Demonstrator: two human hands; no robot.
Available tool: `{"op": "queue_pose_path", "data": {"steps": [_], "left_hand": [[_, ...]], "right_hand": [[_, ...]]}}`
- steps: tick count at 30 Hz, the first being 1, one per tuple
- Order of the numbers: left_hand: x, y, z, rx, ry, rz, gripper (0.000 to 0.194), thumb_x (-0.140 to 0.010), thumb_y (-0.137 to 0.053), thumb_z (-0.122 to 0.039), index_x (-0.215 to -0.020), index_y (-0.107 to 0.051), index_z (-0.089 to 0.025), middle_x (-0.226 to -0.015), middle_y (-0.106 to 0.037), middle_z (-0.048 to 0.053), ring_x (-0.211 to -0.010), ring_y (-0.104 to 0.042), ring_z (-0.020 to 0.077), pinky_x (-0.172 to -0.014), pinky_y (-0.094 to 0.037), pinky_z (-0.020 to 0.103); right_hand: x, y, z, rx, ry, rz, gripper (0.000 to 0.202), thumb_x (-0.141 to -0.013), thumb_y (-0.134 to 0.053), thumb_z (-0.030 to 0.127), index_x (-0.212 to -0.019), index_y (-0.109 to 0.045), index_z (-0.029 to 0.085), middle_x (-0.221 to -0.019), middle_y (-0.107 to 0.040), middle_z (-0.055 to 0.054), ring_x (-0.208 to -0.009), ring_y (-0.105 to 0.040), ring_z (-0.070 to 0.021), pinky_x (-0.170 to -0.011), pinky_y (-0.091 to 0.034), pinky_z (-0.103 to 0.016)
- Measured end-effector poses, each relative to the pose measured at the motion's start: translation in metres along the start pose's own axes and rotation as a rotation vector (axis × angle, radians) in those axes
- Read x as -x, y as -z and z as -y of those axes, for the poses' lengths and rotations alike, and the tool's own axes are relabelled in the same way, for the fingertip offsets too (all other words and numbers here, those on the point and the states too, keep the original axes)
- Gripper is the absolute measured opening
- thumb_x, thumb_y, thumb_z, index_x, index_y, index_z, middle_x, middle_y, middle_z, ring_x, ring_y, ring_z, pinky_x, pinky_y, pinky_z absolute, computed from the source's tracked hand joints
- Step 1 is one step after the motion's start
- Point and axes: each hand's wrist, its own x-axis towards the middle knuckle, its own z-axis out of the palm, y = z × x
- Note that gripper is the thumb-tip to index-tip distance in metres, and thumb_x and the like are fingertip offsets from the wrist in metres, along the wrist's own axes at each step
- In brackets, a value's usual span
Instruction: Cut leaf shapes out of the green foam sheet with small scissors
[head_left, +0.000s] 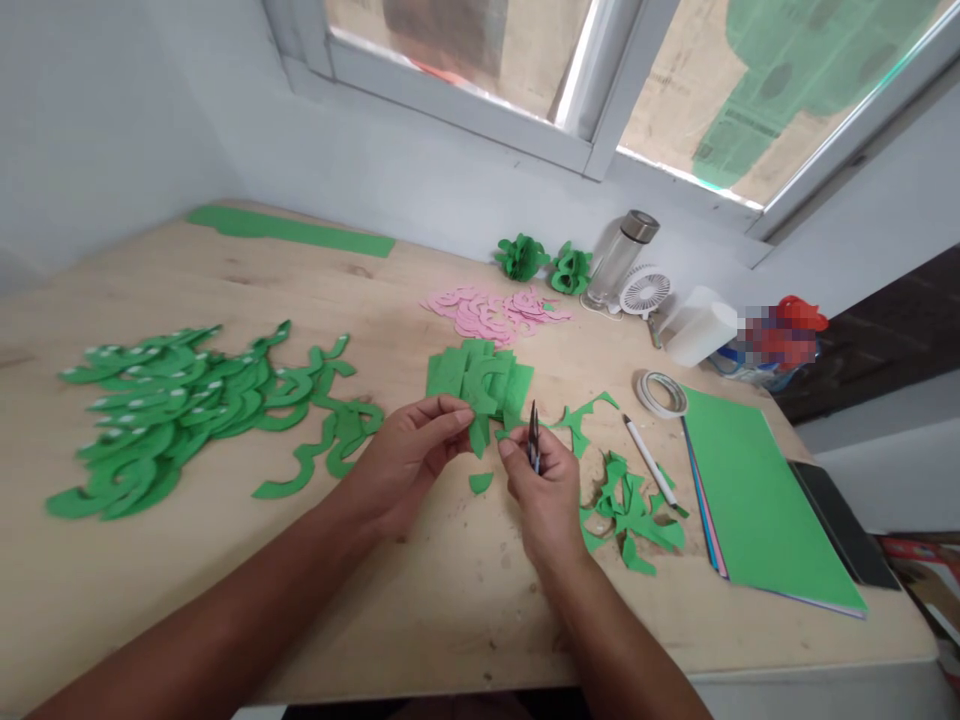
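My left hand (pixel 420 445) pinches a curved green paper piece (pixel 481 392) between thumb and fingers, over a stack of green paper pieces (pixel 448 373). Scissors (pixel 533 440) with dark blades pointing up are in my right hand (pixel 544 480), whose fingers are closed; a small green bit shows at its thumb tip. A small green scrap (pixel 481 484) lies on the table just below, between the hands. Beyond the stack is a heap of pink paper cutouts (pixel 487 312). Curved green cutouts (pixel 187 400) with white spots lie overlapped at the left.
Green offcuts (pixel 630 510), a white pen (pixel 649 460) and tape rolls (pixel 661 393) lie to the right, beside green sheets (pixel 765 500) and a dark flat object (pixel 844 520). Along the wall stand green paper balls (pixel 521 257), a bottle (pixel 619 262) and a small fan (pixel 645 290).
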Motion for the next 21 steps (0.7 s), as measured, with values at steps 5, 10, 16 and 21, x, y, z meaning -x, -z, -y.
{"op": "queue_pose_path", "data": {"steps": [5, 10, 16, 21], "left_hand": [[0.0002, 0.0016, -0.0012, -0.22, -0.243, -0.01, 0.015, -0.069, -0.085, -0.029, -0.067, -0.072, -0.022, -0.063, -0.063, -0.001, -0.063, -0.057, 0.0152, -0.062, -0.049, 0.027], [0.0064, 0.0036, -0.0002, -0.649, -0.661, -0.07, 0.007, -0.08, -0.073, -0.021, -0.076, -0.072, -0.026, -0.072, -0.071, -0.001, -0.069, -0.064, 0.0188, -0.067, -0.051, 0.032], [0.0056, 0.0076, -0.0021, -1.014, -1.182, -0.005, 0.016, -0.089, -0.065, -0.01, -0.084, -0.07, -0.025, -0.08, -0.075, 0.001, -0.077, -0.069, 0.0198, -0.07, -0.055, 0.032], [0.0039, 0.0065, -0.0048, -1.089, -1.204, 0.0, 0.019, -0.087, -0.067, -0.013, -0.079, -0.075, -0.028, -0.083, -0.078, 0.005, -0.087, -0.07, 0.0268, -0.082, -0.055, 0.041]], "right_hand": [[0.0002, -0.0013, 0.0015, -0.058, -0.024, 0.017, 0.026, -0.072, -0.08, 0.04, -0.072, -0.064, 0.02, -0.051, -0.036, 0.011, -0.045, -0.024, -0.007, -0.04, -0.017, -0.021], [-0.0012, -0.0012, 0.0053, -0.272, -0.074, -0.078, 0.035, -0.069, -0.085, 0.047, -0.072, -0.064, 0.02, -0.044, -0.032, 0.014, -0.039, -0.018, -0.0049, -0.038, -0.012, -0.02], [-0.0028, 0.0031, 0.0083, -0.487, -0.105, 0.065, 0.041, -0.069, -0.087, 0.055, -0.074, -0.07, 0.018, -0.041, -0.038, 0.014, -0.033, -0.02, -0.003, -0.036, -0.014, -0.02], [-0.0035, 0.0046, 0.0077, -0.518, -0.096, 0.149, 0.048, -0.073, -0.083, 0.061, -0.064, -0.061, 0.02, -0.039, -0.036, 0.013, -0.031, -0.019, -0.0036, -0.036, -0.015, -0.021]]}}
